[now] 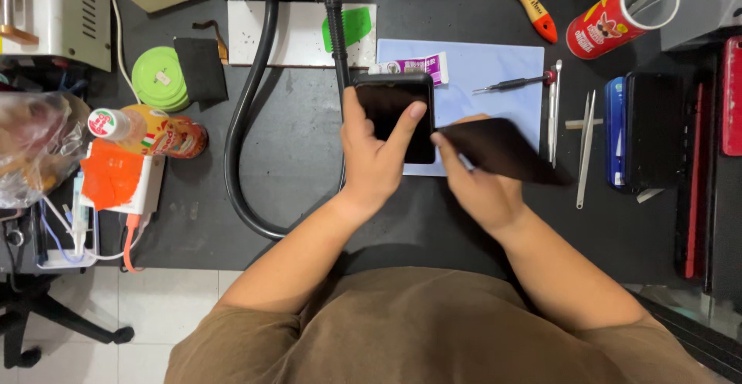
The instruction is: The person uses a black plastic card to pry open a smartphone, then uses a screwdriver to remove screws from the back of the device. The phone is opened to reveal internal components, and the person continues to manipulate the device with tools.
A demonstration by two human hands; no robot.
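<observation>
Left hand [376,160] grip closed around black phone [396,113], thumb on screen. Right hand [481,187] pinches dark sheet [502,150], just right of phone, above blue mat [483,67] on counter [301,160].

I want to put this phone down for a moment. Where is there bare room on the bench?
Bare dark bench lies inside the black hose loop, left of the left hand. The blue mat's upper part is free too. Crowded: the right side with tweezers and stacked phones.

Black phone [398,113], seemingly dark sheet [502,150]
</observation>
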